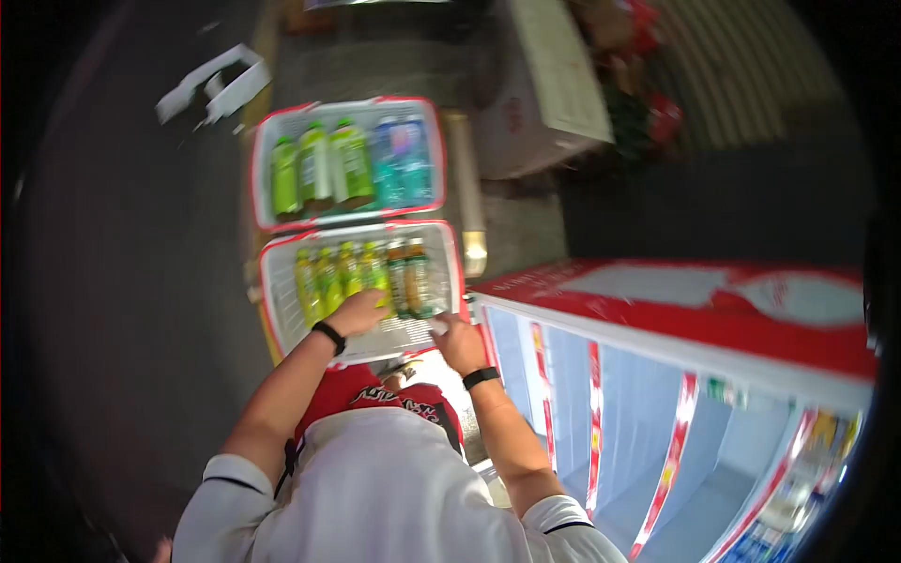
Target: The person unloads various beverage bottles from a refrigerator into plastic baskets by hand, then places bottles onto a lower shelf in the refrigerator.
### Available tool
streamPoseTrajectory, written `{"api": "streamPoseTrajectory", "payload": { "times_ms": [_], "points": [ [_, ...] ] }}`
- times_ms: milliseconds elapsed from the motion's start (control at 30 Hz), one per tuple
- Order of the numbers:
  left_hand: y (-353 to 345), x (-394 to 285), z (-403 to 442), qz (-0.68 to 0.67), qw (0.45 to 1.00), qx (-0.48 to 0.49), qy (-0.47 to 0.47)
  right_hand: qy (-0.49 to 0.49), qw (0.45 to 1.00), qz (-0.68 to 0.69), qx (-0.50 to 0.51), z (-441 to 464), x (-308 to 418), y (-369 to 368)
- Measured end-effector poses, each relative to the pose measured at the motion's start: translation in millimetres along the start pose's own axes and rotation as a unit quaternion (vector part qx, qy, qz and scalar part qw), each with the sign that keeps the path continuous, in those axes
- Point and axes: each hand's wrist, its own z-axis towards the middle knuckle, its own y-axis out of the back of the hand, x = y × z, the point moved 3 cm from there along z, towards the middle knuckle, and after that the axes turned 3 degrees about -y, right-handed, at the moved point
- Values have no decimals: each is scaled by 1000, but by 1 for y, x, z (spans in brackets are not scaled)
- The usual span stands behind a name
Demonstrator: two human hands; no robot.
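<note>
My left hand (359, 314), a black band on its wrist, reaches over the near basket (281, 291). Its fingers lie against the lower part of a yellow-green drink bottle (375, 272) in the row; blur hides whether they grip it. Beside the same basket's right front corner is my right hand (459, 343), fingers apart, close to the bottles with dark labels and brown contents (398, 280). Nothing shows in that hand. The near basket is white with a red rim, and its bottles lie side by side, caps pointing away from me.
Behind it, a second red-rimmed basket (263, 178) holds larger green bottles (314, 167) and blue-tinted clear bottles (402, 161). A red-topped white cooler with shelves (648, 422) stands close on my right. A pale box (540, 103) is farther back; a white piece (230, 94) lies far left.
</note>
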Motion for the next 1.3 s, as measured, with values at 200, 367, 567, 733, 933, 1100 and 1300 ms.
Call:
{"api": "streamPoseTrajectory", "payload": {
  "times_ms": [200,367,567,733,933,1100,1300],
  "points": [
    [-20,-115,30,-200,972,3,-124,13,969,145,-202,-99,-7,100],
    [-41,-295,-3,-249,939,55,-231,108,831,196,-509,-206,-15,216],
    [-66,-441,-54,-185,864,-66,-463,27,654,182,-734,-287,-56,344],
    [-84,-518,-66,-248,823,-45,-509,-72,767,79,-632,-262,-76,400],
    [-85,-575,-87,-202,809,-90,-544,4,766,92,-636,-255,-83,403],
    [-80,-596,-85,-157,804,-121,-561,65,757,58,-648,-290,-64,383],
    [-76,-602,-84,-316,744,-75,-584,199,734,1,-649,-301,-45,375]
  ]
}}
